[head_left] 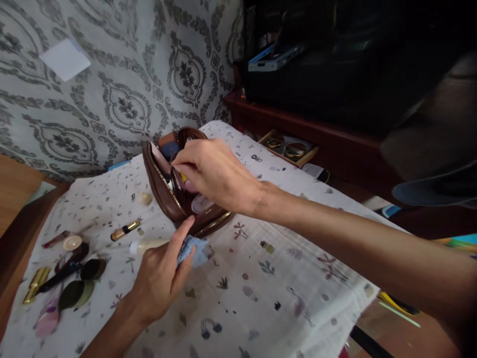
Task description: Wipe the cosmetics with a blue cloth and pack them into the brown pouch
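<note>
A brown zippered cosmetic bag (163, 190) stands unzipped on the patterned cloth, with several items inside, among them a round pale container (201, 204). My right hand (212, 171) reaches over its opening, thumb and fingers pinched together; what they grip is hard to make out. In front of the bag, my left hand (164, 271) has a light blue cloth (197, 251) between thumb and fingers, and its index fingertip is at the bag's front edge. A pale tube with a white cap (143, 245) lies just behind the left hand, partly hidden by it.
Left of the hands lie a gold-capped cosmetic tube (124, 230), a black-handled brush (59, 276), dark round containers (76, 294), a pink item (47, 318) and a gold piece (36, 285). Behind are a patterned wall (126, 99) and a dark screen (335, 74); a small tray (268, 136) sits beside the table.
</note>
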The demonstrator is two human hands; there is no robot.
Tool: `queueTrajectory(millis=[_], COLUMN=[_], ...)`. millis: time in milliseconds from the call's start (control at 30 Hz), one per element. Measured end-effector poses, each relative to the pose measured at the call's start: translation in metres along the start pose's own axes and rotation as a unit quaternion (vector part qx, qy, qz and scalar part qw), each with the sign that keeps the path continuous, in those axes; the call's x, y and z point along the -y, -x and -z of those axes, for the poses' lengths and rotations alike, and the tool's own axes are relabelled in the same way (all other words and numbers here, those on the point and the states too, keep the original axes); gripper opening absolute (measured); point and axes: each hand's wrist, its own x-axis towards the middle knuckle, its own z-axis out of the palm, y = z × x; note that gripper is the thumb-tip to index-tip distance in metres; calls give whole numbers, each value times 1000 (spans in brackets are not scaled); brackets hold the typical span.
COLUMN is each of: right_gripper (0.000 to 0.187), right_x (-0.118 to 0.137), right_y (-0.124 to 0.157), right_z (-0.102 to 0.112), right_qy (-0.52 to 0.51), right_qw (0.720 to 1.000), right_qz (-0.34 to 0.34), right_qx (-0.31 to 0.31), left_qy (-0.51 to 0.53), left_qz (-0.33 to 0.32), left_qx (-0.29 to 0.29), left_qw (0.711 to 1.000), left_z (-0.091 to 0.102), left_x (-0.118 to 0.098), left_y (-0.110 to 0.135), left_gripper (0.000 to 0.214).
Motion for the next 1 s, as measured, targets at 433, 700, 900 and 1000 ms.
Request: queueTrajectory(millis=[433, 700, 900, 1000], right_gripper=[33, 45, 32, 28], right_x=[35, 47, 53, 52], right_y=[68, 52, 45, 48], right_z=[-58, -161, -179, -182], right_qy=[-29, 117, 198, 185], right_qw=[983, 978, 961, 961], right_qz=[156, 70, 30, 41], right_qx=[89, 155, 189, 202], left_qy=[97, 198, 178, 121], left_qz=[390, 393, 247, 187], left_qx=[-276, -258, -144, -80], left_qw=[873, 860, 942, 971], left_z=[27, 6, 6, 3], left_x=[88, 112, 101, 101], left_y=[79, 86, 93, 100], left_gripper=[35, 38, 39, 41])
